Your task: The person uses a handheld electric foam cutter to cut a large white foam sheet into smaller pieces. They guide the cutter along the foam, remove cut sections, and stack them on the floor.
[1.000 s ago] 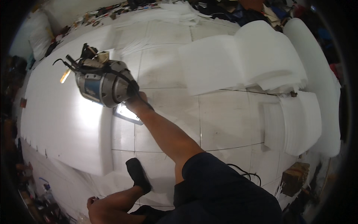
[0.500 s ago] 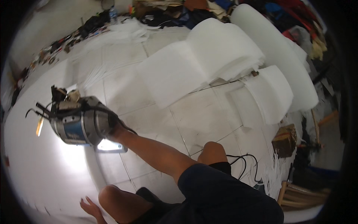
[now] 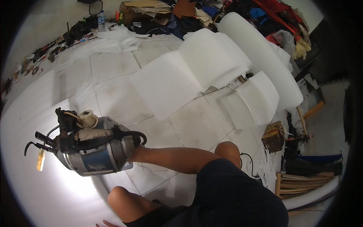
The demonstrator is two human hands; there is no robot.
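My right hand (image 3: pixel 137 154) holds an electric cutting machine (image 3: pixel 96 151), a worn grey motor body with a blue panel, from its right side. My fingers there are mostly hidden behind the motor. On its top sit a black-wrapped bundle and a round cream-coloured plug (image 3: pixel 88 118). Bright light falls on the large white foam sheet (image 3: pixel 26 125) beneath and left of the machine. At the bottom edge, only the fingertips of my left hand (image 3: pixel 106 224) show, spread apart over the sheet, holding nothing visible.
Folded white foam sheets (image 3: pixel 166 83) lie on the tiled floor ahead, beside a thick foam roll (image 3: pixel 261 56). A brown taped box (image 3: pixel 273 137) stands at right, near a wooden rack (image 3: pixel 302 185). A black cable (image 3: pixel 251 162) runs past my knee. Piled scraps line the back.
My view has shifted. The machine, still in my right hand, appears lower and larger. My left hand has dropped mostly out of the lower edge.
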